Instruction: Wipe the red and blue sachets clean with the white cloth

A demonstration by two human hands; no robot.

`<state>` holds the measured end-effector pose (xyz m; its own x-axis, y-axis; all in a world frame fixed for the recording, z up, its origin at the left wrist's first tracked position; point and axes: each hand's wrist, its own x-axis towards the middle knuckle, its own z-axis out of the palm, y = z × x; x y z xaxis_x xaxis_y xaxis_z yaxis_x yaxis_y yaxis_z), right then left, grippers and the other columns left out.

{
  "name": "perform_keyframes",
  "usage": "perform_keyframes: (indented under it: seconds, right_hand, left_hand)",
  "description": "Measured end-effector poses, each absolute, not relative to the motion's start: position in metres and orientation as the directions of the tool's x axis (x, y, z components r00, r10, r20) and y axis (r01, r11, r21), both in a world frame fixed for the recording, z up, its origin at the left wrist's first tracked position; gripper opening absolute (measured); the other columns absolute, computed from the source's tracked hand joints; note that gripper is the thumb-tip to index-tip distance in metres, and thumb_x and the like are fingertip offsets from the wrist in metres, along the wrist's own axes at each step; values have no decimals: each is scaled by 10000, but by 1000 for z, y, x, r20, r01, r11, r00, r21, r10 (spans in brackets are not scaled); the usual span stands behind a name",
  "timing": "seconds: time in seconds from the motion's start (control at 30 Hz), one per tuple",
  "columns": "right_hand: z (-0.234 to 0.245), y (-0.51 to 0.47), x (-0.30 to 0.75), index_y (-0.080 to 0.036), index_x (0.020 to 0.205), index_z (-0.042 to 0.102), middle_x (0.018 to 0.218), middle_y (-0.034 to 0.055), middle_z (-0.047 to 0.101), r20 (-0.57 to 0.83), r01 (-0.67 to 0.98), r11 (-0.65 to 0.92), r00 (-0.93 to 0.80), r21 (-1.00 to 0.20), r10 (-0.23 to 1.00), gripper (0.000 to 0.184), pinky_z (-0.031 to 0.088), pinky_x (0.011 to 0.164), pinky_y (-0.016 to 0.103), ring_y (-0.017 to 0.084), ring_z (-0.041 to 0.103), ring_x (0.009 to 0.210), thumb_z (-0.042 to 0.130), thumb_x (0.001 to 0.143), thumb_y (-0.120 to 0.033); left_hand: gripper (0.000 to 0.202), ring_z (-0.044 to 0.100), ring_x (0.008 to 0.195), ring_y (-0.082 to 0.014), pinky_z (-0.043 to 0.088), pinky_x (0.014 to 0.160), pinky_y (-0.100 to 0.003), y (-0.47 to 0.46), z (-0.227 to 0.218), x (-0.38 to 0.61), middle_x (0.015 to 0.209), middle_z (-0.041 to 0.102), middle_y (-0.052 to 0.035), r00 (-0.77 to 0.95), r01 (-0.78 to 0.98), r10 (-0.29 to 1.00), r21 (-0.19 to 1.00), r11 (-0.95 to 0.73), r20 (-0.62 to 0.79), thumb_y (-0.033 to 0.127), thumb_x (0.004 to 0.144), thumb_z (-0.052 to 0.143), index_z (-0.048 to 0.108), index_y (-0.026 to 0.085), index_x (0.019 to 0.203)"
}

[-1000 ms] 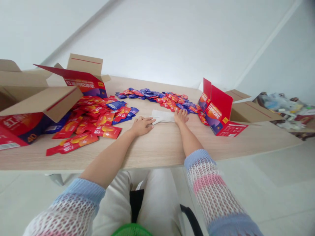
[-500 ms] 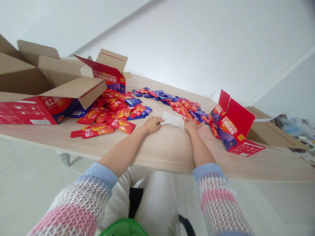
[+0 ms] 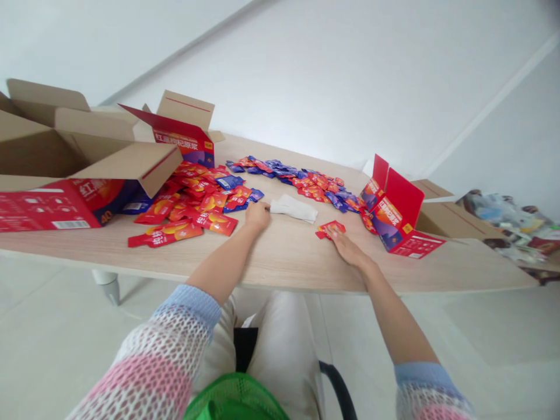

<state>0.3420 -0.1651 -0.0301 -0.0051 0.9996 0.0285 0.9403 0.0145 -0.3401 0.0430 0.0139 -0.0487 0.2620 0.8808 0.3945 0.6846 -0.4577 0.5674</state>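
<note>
My left hand [image 3: 257, 214] rests on the wooden table [image 3: 280, 262] with its fingers curled, touching the left end of a white cloth-like bag [image 3: 294, 207]. My right hand [image 3: 345, 244] lies flat with its fingers stretched out, the fingertips pressing a small red sachet [image 3: 331, 228] against the table, apart from the rest. A pile of red and blue sachets [image 3: 192, 201] lies to the left. A band of mixed sachets [image 3: 306, 178] runs along the far side.
Open red-and-cardboard cartons [image 3: 87, 169] stand at the left, another open red box [image 3: 400, 219] at the right with a flat cardboard piece [image 3: 446, 219] behind it. A cluttered surface [image 3: 511, 219] is at far right. A green basket [image 3: 236, 402] sits by my lap.
My right hand has left the far band and drawn back toward me, dragging one red sachet along. My left hand's fingers have curled at the white bag's end. The view shifted slightly.
</note>
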Motion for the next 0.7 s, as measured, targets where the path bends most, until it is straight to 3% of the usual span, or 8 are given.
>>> perform_keyframes:
  seconds: [0.13, 0.37, 0.5, 0.6, 0.7]
  right_hand:
    - [-23, -204, 298, -311, 1471, 292, 1527, -28, 259, 19, 936, 140, -142, -323, 990, 580, 136, 1163, 479, 209, 167, 1424, 207, 949, -549]
    - [-8, -164, 239, -327, 1376, 466, 1453, -20, 420, 5, 827, 378, -414, -415, 910, 452, 220, 1128, 448, 203, 261, 1397, 404, 931, -372]
    - [-17, -128, 219, -289, 1426, 395, 1484, 34, 371, 61, 885, 329, -328, -329, 943, 592, 201, 1094, 546, 277, 243, 1398, 533, 851, -316]
    - [-15, -111, 208, -263, 1326, 544, 1353, 40, 540, 105, 904, 298, -279, -307, 954, 507, 318, 1046, 457, 288, 459, 1254, 566, 820, -299]
    - [-4, -97, 209, -226, 1153, 681, 1130, 35, 681, 252, 906, 198, -107, -373, 962, 370, 424, 927, 364, 244, 606, 1023, 435, 898, -329]
  left_hand:
    - [324, 597, 1007, -269, 429, 944, -373, 15, -44, 41, 990, 716, -74, 235, 620, 899, 655, -431, 369, 171, 745, 545, 748, 234, 991]
    - [284, 643, 900, -220, 476, 837, -305, 7, -39, 40, 909, 724, -61, 130, 590, 938, 736, -333, 320, 101, 701, 534, 742, 173, 881]
    - [238, 640, 772, -185, 477, 731, -274, 10, -40, 34, 764, 708, -36, 234, 563, 935, 748, -353, 265, 95, 675, 502, 720, 148, 753]
    - [256, 628, 733, -171, 468, 709, -263, 11, -43, 32, 726, 699, -25, 349, 544, 903, 730, -414, 253, 95, 650, 488, 719, 151, 743]
    - [252, 630, 803, -184, 463, 764, -277, 8, -42, 32, 782, 713, -11, 422, 540, 882, 722, -432, 213, 155, 665, 526, 737, 187, 799]
